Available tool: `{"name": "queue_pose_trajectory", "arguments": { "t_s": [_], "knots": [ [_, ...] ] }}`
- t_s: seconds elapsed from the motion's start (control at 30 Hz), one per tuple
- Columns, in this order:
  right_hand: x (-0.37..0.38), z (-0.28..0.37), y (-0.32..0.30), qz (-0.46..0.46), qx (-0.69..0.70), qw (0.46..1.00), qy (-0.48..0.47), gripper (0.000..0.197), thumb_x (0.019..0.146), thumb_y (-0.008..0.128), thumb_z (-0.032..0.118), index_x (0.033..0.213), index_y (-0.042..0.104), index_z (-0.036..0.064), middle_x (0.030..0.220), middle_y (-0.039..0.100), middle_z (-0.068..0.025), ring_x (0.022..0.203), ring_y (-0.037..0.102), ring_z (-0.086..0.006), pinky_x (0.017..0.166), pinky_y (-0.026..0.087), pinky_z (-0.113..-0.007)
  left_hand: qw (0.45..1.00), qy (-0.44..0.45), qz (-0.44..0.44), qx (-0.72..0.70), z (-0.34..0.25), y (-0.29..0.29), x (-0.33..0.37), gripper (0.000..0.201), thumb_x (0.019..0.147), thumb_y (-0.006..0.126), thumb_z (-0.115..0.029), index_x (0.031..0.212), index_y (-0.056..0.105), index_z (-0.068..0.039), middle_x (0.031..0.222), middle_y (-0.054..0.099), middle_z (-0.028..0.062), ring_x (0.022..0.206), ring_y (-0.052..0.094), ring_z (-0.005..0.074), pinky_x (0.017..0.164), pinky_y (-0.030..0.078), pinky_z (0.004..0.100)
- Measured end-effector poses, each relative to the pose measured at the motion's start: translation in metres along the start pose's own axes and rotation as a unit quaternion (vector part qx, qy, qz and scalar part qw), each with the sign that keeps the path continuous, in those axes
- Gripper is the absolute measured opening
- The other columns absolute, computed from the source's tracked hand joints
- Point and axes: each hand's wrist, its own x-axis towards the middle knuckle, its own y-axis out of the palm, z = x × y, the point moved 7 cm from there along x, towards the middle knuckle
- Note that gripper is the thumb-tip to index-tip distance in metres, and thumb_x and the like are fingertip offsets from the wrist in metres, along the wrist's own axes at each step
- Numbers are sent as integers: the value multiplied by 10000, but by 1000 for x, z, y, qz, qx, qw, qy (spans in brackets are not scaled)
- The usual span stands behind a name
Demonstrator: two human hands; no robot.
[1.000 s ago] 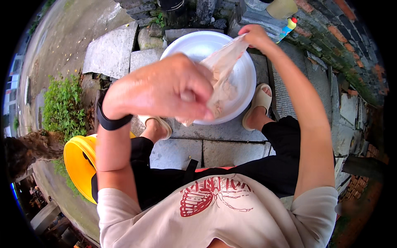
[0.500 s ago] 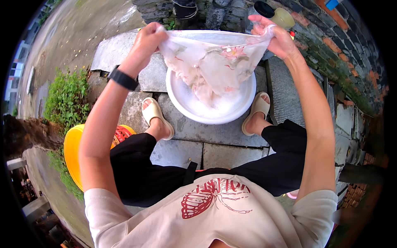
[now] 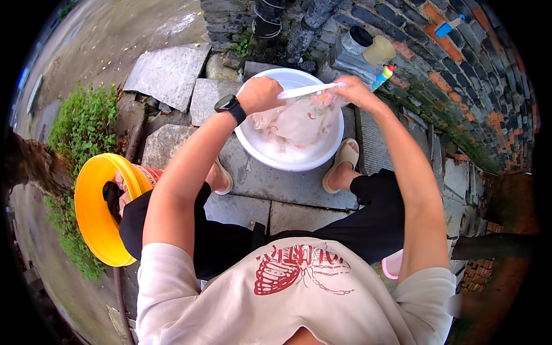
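A white basin (image 3: pixel 246 139) with sudsy water stands on the paving between my feet. Over it I hold a thin, wet, whitish garment (image 3: pixel 305 123) with a pink floral print, its exact kind unclear. My left hand (image 3: pixel 261 94), with a black watch on the wrist, is closed round one end of its upper edge. My right hand (image 3: pixel 352 92) grips the other end. Between the two hands that edge is pulled into a taut, narrow band, while the rest hangs bunched into the basin and the suds.
A yellow bucket (image 3: pixel 86 172) with cloth items inside stands by my left leg. Ahead to the right, a bottle with a red cap (image 3: pixel 383 76) and a beige container (image 3: pixel 379 50) stand near a brick wall (image 3: pixel 425 69). A blue brush (image 3: pixel 448 27) is at the wall.
Both hands have come lower and closer together, bringing the garment from spread out and raised down into the basin. Its upper edge is now a narrow band. The view has shifted slightly.
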Motion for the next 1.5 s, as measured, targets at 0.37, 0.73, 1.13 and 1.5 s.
{"name": "queue_pose_trajectory", "arguments": {
  "t_s": [0.37, 0.73, 1.13, 1.5],
  "knots": [
    [38, -21, 52, -148, 354, 923, 0, 176, 824, 478, 72, 951, 574, -2, 851, 594, -68, 727, 565, -139, 671, 468, -275, 658, -189, -120, -719, 34, 67, -1, 298, 834, 520, -97, 1106, 511, 26, 1039, 579, 138, 915, 579, 208, 782, 480, 324],
    [1, 72, 134, -235, 15, 932, -277, 161, 751, 618, 208, 756, 600, 48, 741, 633, -125, 698, 624, -284, 638, 486, -367, 236, -75, -143, -958, -1, 156, 20, 288, 871, 534, -367, 902, 573, -83, 806, 594, 60, 750, 584, 164, 651, 493, 344],
    [20, 21, 110, -295, 73, 941, -147, 200, 769, 594, 149, 611, 559, 32, 606, 562, -158, 527, 567, -289, 512, 449, -366, 282, -373, -185, -864, -33, 138, 11, 257, 909, 455, -270, 795, 552, -60, 703, 554, 63, 676, 550, 198, 616, 459, 338],
    [35, 2, 89, -216, 71, 974, -19, 253, 774, 639, 225, 939, 641, 32, 780, 630, -113, 702, 608, -247, 631, 472, -348, 331, -302, -78, -891, -25, 103, 12, 349, 908, 476, -387, 971, 560, -54, 845, 613, 84, 733, 598, 194, 664, 498, 344]
  ]
}}
